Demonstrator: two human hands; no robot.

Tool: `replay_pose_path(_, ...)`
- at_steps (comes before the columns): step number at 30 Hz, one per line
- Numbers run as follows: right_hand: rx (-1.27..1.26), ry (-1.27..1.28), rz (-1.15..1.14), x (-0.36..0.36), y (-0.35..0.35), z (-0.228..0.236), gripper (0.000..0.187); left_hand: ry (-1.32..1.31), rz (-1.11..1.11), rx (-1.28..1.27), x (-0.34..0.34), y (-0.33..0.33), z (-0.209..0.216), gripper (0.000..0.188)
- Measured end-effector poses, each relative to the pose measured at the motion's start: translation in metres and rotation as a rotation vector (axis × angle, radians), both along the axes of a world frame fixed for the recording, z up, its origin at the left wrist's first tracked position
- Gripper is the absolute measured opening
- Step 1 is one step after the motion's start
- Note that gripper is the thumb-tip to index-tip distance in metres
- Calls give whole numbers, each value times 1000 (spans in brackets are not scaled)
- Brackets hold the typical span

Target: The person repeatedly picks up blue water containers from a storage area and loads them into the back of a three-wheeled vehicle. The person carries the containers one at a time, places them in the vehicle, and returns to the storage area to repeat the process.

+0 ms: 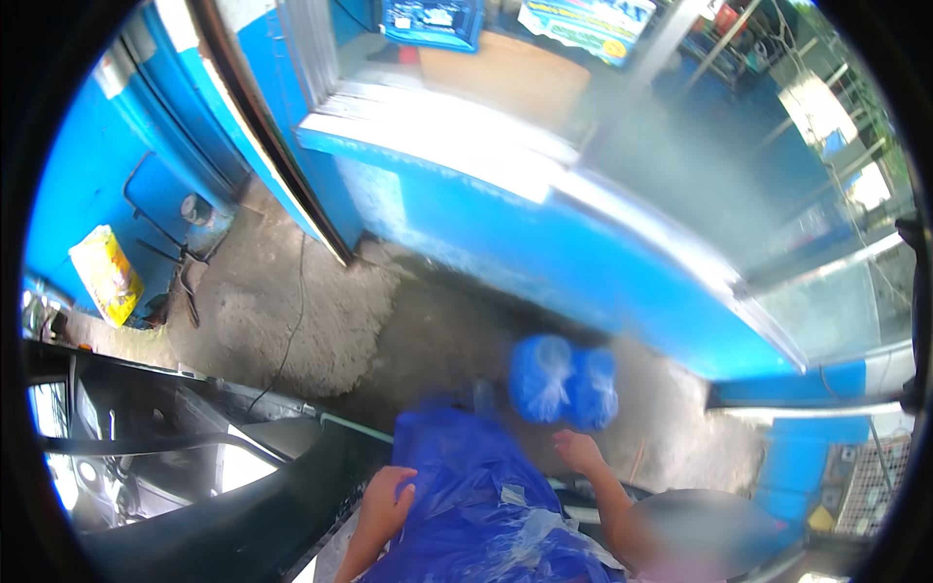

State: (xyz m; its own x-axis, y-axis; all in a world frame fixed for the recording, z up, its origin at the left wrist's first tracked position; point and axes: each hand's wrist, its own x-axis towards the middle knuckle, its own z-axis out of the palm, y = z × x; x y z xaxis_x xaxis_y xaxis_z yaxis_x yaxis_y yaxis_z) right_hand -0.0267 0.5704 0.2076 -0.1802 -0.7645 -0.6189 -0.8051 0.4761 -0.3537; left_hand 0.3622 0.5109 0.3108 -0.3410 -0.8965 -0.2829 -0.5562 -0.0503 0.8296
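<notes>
A large blue plastic bag [452, 476] lies in front of me at the lower middle, wrinkled, with whitish clear plastic [530, 525] over its near part. My left hand [389, 494] is at the bag's left edge, its thumb apart from the curved fingers; whether it touches the plastic is hard to tell. Off the bag's right side, my right hand [577, 453] reaches forward with loosely bent fingers and nothing visible in them. Just beyond it, two rounded blue bundles [541, 377] [592, 387] in clear wrap sit side by side on the floor.
A blue wall [466, 228] with a window ledge [437, 126] runs across ahead. Left are a doorway post [277, 160], a yellow sack [107, 275] and a dark vehicle-like body [233, 505]. A thin cable [298, 301] crosses the concrete floor. A blurred round shape [705, 534] is at lower right.
</notes>
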Motion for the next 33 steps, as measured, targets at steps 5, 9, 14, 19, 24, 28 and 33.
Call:
replay_pose_path(5, 46, -1231, -622, -43, -101, -109, 41, -265, 147, -75, -28, -20, -121, 27)
replay_pose_path(9, 208, 384, 573, -62, -93, -168, 33, -591, -401, 394, -67, -71, -168, 38)
replay_pose_path(14, 10, -730, 0, -100, -70, -180, 34, -336, -117, -186, -87, -158, -124, 35)
replay_pose_path(19, 101, -492, 42, -117, -120, -203, 31, -614, -160, -213, -120, -228, -121, 34)
replay_pose_path(24, 99, -374, 237, -68, -232, -215, 31, 39, -454, -69, -80, -280, -163, 37)
replay_pose_path(28, -38, -397, 455, 22, -342, -214, 30, -579, -37, 3, 32, -317, -185, 36)
replay_pose_path(33, -59, -88, 702, 180, -478, -175, 31, -565, 249, 81, 198, -351, -175, 33)
